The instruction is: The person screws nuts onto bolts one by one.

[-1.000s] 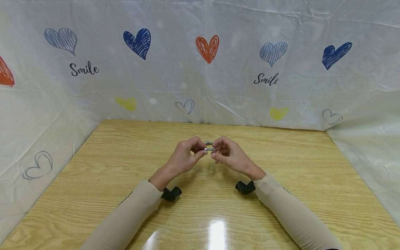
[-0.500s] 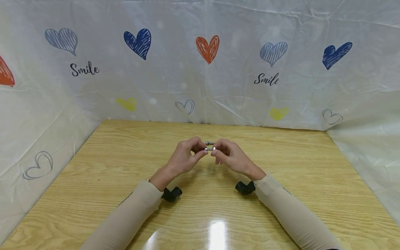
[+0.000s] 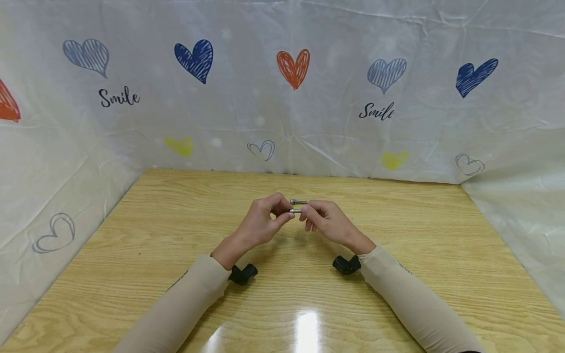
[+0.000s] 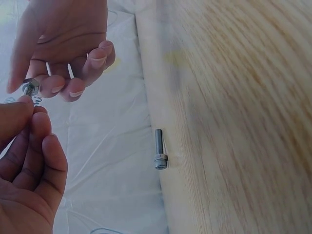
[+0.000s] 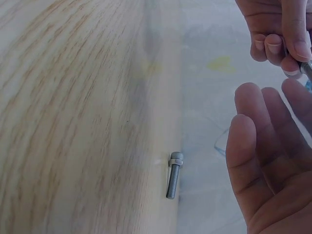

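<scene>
My left hand pinches a small metal bolt between thumb and forefinger, holding it roughly level above the table. A hex nut sits on its threaded end, seen in the left wrist view. My right hand has thumb and forefinger on either side of that nut; its other fingers are loosely bent. In the head view the right fingertips cover the nut. A second bolt lies on the table just beyond the hands, with a nut close to its head.
The wood-grain table stretches around both hands. A white sheet printed with hearts and words hangs behind it and along the sides. A black angled piece shows at the left wrist, and a similar black piece at the right.
The right thumb and fingertips have shifted over the end of the held bolt, covering the nut that showed earlier. More of the second bolt shows. The left hand stays nearly still.
</scene>
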Demonstrator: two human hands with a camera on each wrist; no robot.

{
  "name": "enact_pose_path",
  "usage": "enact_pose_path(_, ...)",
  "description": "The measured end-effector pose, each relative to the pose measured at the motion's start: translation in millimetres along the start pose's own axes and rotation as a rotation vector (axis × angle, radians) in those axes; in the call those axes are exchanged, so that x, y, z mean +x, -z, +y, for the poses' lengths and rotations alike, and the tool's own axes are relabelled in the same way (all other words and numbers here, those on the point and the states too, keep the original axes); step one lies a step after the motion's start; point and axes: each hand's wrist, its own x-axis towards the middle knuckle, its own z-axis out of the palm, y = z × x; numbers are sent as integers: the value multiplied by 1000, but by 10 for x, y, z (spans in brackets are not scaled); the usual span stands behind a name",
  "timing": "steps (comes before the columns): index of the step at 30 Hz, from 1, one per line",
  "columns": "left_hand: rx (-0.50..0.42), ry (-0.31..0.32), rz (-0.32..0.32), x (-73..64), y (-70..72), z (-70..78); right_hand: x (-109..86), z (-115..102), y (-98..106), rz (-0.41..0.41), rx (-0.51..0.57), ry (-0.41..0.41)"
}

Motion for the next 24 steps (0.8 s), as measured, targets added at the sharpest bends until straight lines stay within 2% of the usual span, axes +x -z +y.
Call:
enact_pose_path(10,8,-5,-8,-11,6,-17,-6,-11,6,-11,97,-44)
enact_pose_path(13,8,4,-11,-10,9,-15,-2,-36,3,-6,108,-34)
enact_pose_path(21,9,24,-14,-8,14,0,-47,-315,8,5,106,-7)
enact_pose_path(24,10,21,-10,-9,10,-7,-51,-342,7,10,95,-3)
